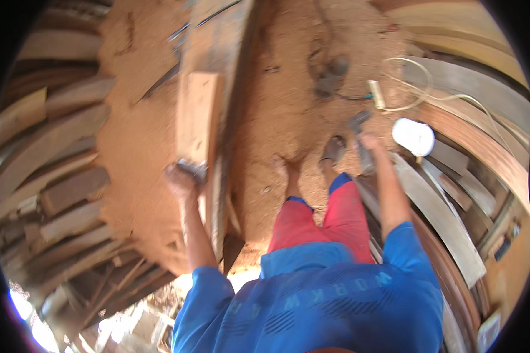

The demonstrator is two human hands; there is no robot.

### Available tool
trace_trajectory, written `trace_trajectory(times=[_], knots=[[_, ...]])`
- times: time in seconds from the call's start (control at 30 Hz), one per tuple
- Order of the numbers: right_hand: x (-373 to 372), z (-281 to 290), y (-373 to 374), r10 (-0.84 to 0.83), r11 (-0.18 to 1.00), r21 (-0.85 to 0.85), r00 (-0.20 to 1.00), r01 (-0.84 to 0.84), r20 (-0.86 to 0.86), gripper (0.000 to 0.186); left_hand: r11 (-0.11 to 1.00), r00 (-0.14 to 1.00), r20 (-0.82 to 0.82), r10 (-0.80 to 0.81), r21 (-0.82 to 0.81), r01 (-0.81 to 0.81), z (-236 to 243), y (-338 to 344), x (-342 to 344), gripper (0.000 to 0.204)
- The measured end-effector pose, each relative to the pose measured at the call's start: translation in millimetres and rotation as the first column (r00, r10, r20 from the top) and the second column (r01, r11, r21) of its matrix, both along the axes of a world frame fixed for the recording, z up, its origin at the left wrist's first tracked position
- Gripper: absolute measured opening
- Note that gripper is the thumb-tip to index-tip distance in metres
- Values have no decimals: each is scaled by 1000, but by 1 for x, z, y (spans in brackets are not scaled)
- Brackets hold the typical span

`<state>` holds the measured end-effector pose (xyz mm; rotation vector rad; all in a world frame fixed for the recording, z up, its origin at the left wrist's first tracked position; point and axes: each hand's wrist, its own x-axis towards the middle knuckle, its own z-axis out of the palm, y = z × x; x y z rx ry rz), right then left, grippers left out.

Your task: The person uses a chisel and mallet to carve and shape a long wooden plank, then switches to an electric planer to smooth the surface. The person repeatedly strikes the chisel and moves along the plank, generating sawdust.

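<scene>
Atop a pale oblong wooden board (pixel 196 120), left hand (pixel 180 181) gripped a dark block-shaped tool (pixel 195 171), seemingly for control; right hand (pixel 370 141) blurred, hold indiscernible.

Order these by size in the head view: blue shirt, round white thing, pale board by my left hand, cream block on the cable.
Largest to smallest:
1. Shirt, nearest the camera
2. Board
3. White thing
4. Cream block

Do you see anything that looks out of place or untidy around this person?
Yes: beyond the right hand, a white cord loops loosely from a pale block, probably a socket, on the dusty ground and trails over the boards. It looks untidy and might snag.
</scene>
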<state>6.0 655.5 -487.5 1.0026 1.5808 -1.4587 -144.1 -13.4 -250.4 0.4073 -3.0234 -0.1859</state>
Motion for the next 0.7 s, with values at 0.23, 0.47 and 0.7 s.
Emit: trace_trajectory(times=[0.23,0.47,0.7], knots=[[-84,94,34,-243,968,25,957,250,-160,21,984,1000,27,-5,177,0,54,66,15,74],[-55,76,12,-251,967,-80,960,242,-125,26,962,992,76,-99,263,76,76,98,32,114],[7,22,-37,-224,933,-271,971,238,82,32,982,984,52,-170,91,165,81,111,19,109]])
